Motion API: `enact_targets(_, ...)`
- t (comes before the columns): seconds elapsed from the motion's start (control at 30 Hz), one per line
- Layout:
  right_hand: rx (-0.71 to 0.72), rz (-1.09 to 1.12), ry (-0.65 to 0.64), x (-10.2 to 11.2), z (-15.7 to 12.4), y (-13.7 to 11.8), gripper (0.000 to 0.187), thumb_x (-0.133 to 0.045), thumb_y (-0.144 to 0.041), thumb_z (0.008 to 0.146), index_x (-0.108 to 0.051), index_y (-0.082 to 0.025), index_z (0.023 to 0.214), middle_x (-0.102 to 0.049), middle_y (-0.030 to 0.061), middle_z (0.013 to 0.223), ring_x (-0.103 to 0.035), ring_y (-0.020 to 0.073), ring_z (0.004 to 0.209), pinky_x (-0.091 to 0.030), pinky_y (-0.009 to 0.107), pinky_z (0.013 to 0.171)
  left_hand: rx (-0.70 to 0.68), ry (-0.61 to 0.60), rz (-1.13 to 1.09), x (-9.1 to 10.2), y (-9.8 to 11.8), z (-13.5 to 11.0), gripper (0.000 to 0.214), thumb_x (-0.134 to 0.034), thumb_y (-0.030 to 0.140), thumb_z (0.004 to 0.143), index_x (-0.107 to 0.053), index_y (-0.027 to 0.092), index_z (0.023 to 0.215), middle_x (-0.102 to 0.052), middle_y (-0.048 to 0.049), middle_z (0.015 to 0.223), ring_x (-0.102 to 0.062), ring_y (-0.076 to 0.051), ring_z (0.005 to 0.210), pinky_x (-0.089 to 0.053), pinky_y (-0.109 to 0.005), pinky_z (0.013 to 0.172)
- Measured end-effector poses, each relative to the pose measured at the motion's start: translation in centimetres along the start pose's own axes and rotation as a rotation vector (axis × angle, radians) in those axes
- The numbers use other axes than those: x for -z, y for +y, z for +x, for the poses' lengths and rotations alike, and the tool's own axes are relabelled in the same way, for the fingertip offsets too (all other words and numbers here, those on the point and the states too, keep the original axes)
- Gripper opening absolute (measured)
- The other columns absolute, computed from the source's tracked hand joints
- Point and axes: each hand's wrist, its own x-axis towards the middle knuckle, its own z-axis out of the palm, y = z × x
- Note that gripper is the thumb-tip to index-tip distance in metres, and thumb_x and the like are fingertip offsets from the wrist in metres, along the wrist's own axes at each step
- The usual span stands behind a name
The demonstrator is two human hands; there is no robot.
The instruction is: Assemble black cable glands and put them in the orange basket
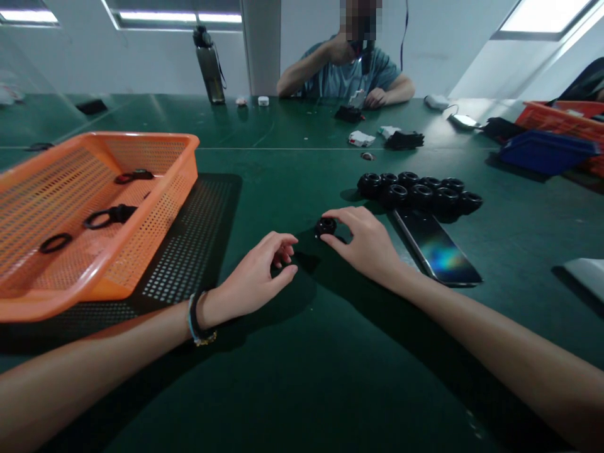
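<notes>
My right hand (365, 242) rests on the green table (302, 377), thumb and forefinger pinched on a small black round nut (325, 226). Just left of it, my left hand (257, 277) lies with fingers curled inward and the thumb below them; whether anything is inside I cannot make out. A bracelet sits on that wrist. Behind the right hand several black round nuts (419, 192) are lined up in two rows.
A tilted orange mesh basket (155, 207) at left holds black rings. A phone (436, 245) lies beside my right hand. Across the table sits another person (346, 72), with small parts, a bottle (210, 63), and blue and orange bins (550, 148) at right.
</notes>
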Motion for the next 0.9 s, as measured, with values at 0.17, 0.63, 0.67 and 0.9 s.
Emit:
enact_targets(0.17, 0.007, -0.296, 0.154, 0.8, 1.1, 4.1, 0.022, -0.062, -0.037, 0.081, -0.072, -0.022, 0.093, -0.061, 0.0117, 0.095, -0.052, 0.0313, 0.093, -0.050, 0.049, 0.071, -0.033, -0.027, 0.071, 0.1, 0.3, -0.1, 0.024, -0.050, 0.017, 0.083, -0.049, 0.016, 0.107, -0.054, -0.0050, 0.094, -0.055, -0.016, 0.083, -0.050, -0.032, 0.074)
enact_targets(0.63, -0.122, -0.430, 0.151, 2.5, 1.9, 9.0, 0.032, -0.052, -0.043, 0.086, -0.074, -0.018, 0.085, -0.060, 0.0155, 0.087, -0.047, 0.0377, 0.099, -0.044, 0.055, 0.075, -0.128, -0.107, 0.172, -0.2, 0.0, -0.3, 0.023, -0.051, 0.017, 0.084, -0.050, 0.015, 0.107, -0.053, -0.0070, 0.100, -0.054, -0.018, 0.088, -0.051, -0.033, 0.078)
enact_targets(0.67, -0.134, -0.437, 0.152, 2.6, 2.0, 8.7, 0.031, -0.053, -0.041, 0.086, -0.073, -0.017, 0.089, -0.060, 0.0162, 0.089, -0.047, 0.0383, 0.100, -0.044, 0.055, 0.076, -0.129, -0.107, 0.175, -0.2, 0.1, -0.3, 0.023, -0.051, 0.017, 0.084, -0.050, 0.015, 0.107, -0.053, -0.0070, 0.100, -0.054, -0.018, 0.088, -0.051, -0.033, 0.078)
enact_targets(0.9, 0.008, -0.176, 0.032, 1.3, 1.3, 1.5, 0.041, -0.059, -0.036, 0.082, -0.060, -0.014, 0.117, -0.062, 0.0157, 0.102, -0.053, 0.0332, 0.102, -0.046, 0.056, 0.086, -0.176, -0.063, 0.188, -0.1, 0.0, -0.4, 0.024, -0.050, 0.013, 0.083, -0.051, 0.015, 0.107, -0.055, -0.0067, 0.098, -0.055, -0.016, 0.087, -0.051, -0.030, 0.076)
